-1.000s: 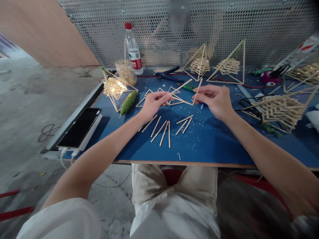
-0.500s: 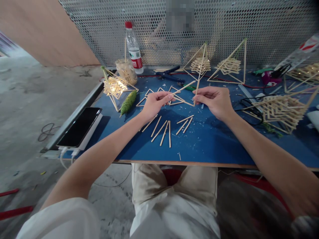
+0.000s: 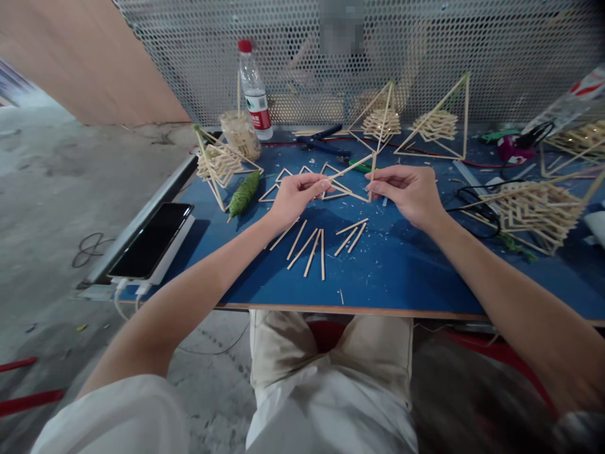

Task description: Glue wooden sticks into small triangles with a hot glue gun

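Sticks: left hand [image 3: 293,197] pinches slanted stick [image 3: 348,169]; right hand [image 3: 410,191] pinches upright stick [image 3: 373,174]; upper ends meet above the bench [image 3: 401,277].

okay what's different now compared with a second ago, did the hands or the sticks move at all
The stick in the right hand has swung from a slant to nearly upright, and its top now meets the tip of the stick in the left hand near. Both hands kept their pinch grip. The loose sticks on the blue table and the phone stayed put.
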### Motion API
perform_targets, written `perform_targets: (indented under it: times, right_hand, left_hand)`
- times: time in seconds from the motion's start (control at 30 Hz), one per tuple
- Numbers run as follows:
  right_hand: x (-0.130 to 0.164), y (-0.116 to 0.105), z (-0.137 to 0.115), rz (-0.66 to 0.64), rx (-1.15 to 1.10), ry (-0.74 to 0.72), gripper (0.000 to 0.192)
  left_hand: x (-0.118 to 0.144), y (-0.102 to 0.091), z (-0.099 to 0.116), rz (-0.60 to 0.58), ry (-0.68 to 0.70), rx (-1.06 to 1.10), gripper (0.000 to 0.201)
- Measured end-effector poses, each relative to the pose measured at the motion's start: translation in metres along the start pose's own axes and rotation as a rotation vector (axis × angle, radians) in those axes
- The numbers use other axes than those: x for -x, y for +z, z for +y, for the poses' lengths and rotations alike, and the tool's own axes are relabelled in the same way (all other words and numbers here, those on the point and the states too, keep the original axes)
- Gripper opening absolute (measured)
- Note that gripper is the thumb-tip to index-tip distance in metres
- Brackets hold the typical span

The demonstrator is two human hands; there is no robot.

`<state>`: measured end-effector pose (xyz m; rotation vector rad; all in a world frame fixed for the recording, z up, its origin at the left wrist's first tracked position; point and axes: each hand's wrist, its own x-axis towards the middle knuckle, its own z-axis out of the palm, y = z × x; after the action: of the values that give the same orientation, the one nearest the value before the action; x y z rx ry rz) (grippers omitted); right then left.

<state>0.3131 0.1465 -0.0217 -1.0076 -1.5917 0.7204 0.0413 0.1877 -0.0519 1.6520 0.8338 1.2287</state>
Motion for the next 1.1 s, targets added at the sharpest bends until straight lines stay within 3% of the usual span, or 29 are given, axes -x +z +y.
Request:
perform_targets:
  times: [0.47, 0.83, 1.1]
  right_hand:
    - [-0.0015, -0.0022, 0.0061, -0.028, 0.002, -0.006, 0.021]
    - [-0.0011, -0.0032, 0.0036, -0.023, 0.047, 0.026, 0.023]
    - [-0.0006, -0.0032, 0.0036, -0.008, 0.121, 0.007, 0.023]
  left_hand:
    - [0.0012, 0.002, 0.0041, 0.011, -0.009, 0.012, 0.05]
    - [-0.0027, -0.0035, -0.0029, 0.096, -0.099, 0.064, 0.027]
    - [-0.0019, -0.0041, -0.0021, 0.078, -0.11, 0.054, 0.033]
